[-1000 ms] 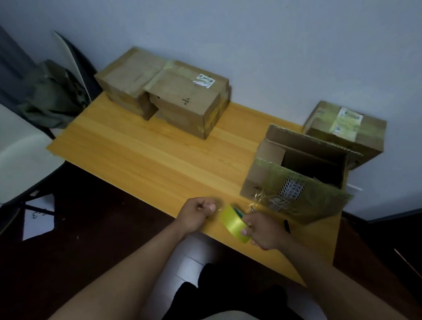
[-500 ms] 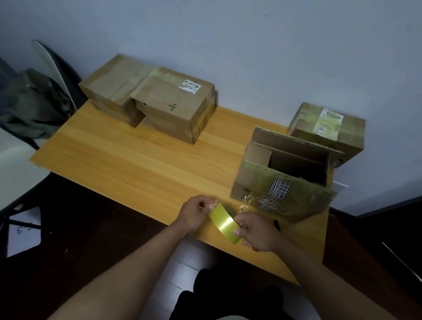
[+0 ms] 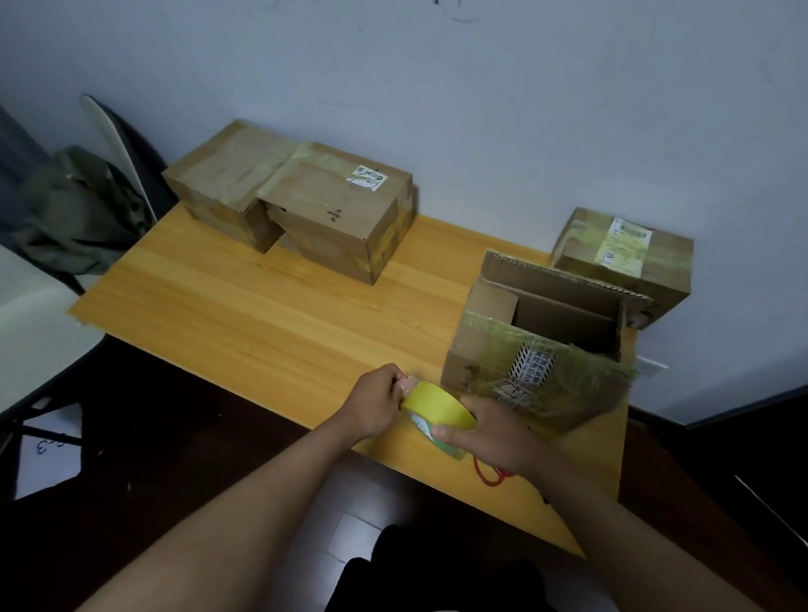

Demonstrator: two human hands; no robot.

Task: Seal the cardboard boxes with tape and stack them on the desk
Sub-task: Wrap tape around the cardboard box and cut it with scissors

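Note:
My right hand (image 3: 490, 435) grips a roll of yellow tape (image 3: 439, 405) at the desk's near edge. My left hand (image 3: 379, 399) is curled at the roll's left side and pinches at the tape's end. Just right of the roll stands an open cardboard box (image 3: 543, 340), its front flap folded outward and covered in old tape. Behind it, a sealed box (image 3: 626, 256) with labels sits against the wall. At the back left, two closed boxes (image 3: 291, 199) stand side by side on the wooden desk (image 3: 260, 314).
A red rubber band (image 3: 490, 475) lies on the desk under my right wrist. A white chair (image 3: 11, 330) stands at the left with a green cloth (image 3: 79, 212) behind it. The wall runs along the desk's far edge. Dark floor lies below.
My left hand has closed in on the roll from the left and now touches it. The view has shifted slightly; the boxes have not moved.

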